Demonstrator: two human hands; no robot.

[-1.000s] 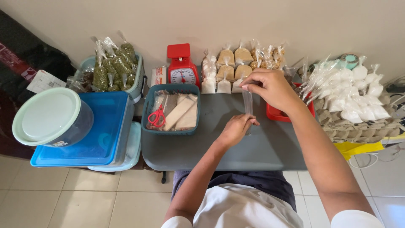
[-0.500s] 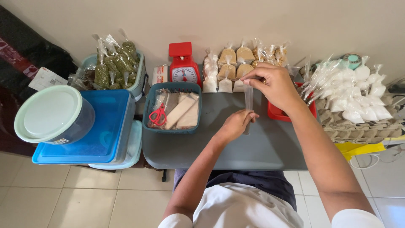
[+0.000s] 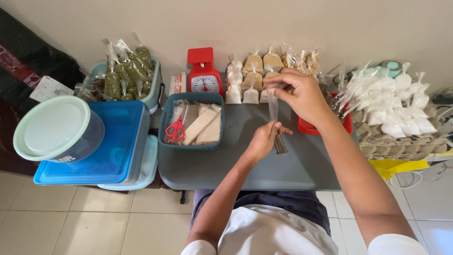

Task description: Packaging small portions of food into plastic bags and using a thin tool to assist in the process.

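Observation:
Over the grey table (image 3: 212,165), my right hand (image 3: 302,94) pinches the top end of a narrow clear plastic bag (image 3: 273,109). The bag hangs stretched downward, its lower tip dark with a little filling. Around that lower part, just above the tabletop, my left hand (image 3: 262,139) is closed. Both hands hold the same bag, right hand higher and farther back.
A teal basket (image 3: 166,123) with red scissors (image 3: 175,130) and flat packets sits left of my hands. A red kitchen scale (image 3: 204,75), rows of small tan and white filled bags (image 3: 255,78), a red tray (image 3: 311,127), white bags (image 3: 401,108) right, blue containers (image 3: 94,146) left.
My right hand has lifted slightly, pulling the bag taut, while my left hand slid down along it toward its dark lower tip.

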